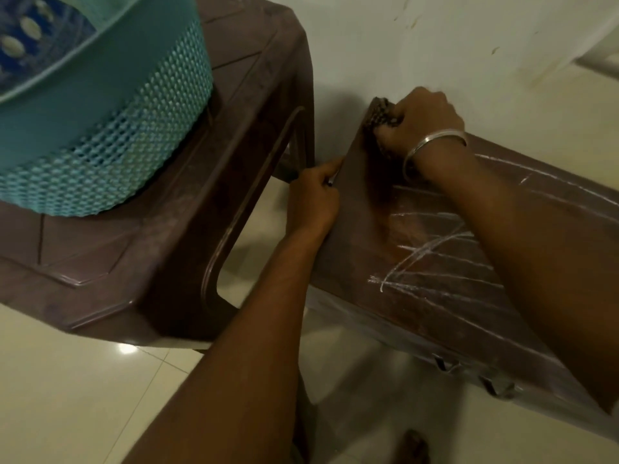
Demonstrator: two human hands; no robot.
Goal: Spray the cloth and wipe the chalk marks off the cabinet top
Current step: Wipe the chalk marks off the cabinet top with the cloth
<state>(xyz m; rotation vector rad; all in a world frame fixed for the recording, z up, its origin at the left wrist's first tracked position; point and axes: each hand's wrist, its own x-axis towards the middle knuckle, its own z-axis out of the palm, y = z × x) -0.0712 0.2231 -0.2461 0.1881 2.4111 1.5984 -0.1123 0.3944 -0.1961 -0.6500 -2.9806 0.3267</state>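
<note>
While the right hand (420, 120) clenched a dark cloth (380, 113) at the cabinet top's (365, 202) far corner, left hand (313, 199) gripped its edge, chalk marks (432, 259) nearer.

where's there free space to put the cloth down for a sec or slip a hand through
Bare patches: the brown table strip between the teal basket and its near edge, and the cabinet top between left hand and right hand, already clean. The floor gap between table and cabinet passes a hand. Crowded: the far corner under the cloth, and chalk marks beyond.
</note>
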